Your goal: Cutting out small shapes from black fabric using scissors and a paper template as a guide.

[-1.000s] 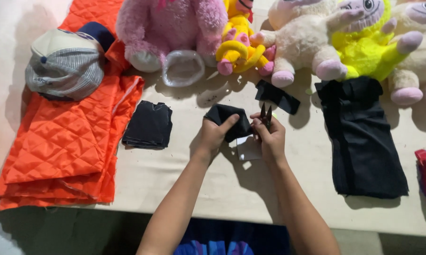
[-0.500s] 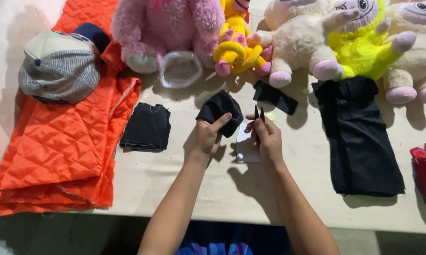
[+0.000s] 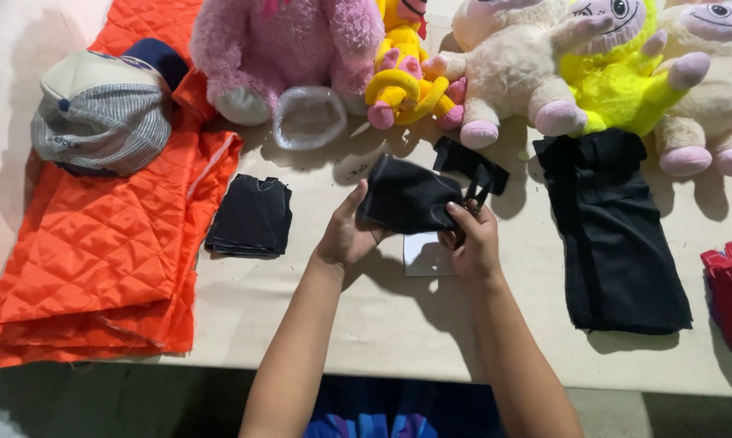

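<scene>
Here, head view: both hands work at the middle of the table (image 3: pixel 366 324), raised slightly above it. Left hand (image 3: pixel 345 235) pinches the left edge of a small black fabric piece (image 3: pixel 406 199); right hand (image 3: pixel 471 243) pinches its right lower corner, and seems to hold small scissors (image 3: pixel 478 195) too, only partly visible. A white paper pattern (image 3: pixel 427 253) lies flat just beneath the hands.

Progress, judged: a folded stack of black pieces (image 3: pixel 251 217) sits left of the hands, another black scrap (image 3: pixel 467 162) just behind; the long black cloth (image 3: pixel 617 235) at right looks uncut.

Room: bare tabletop toward the near edge. Plush toys (image 3: pixel 512 73) crowd the far edge, orange quilted fabric (image 3: pixel 114 243) with a cap (image 3: pixel 98 113) covers the left.
</scene>
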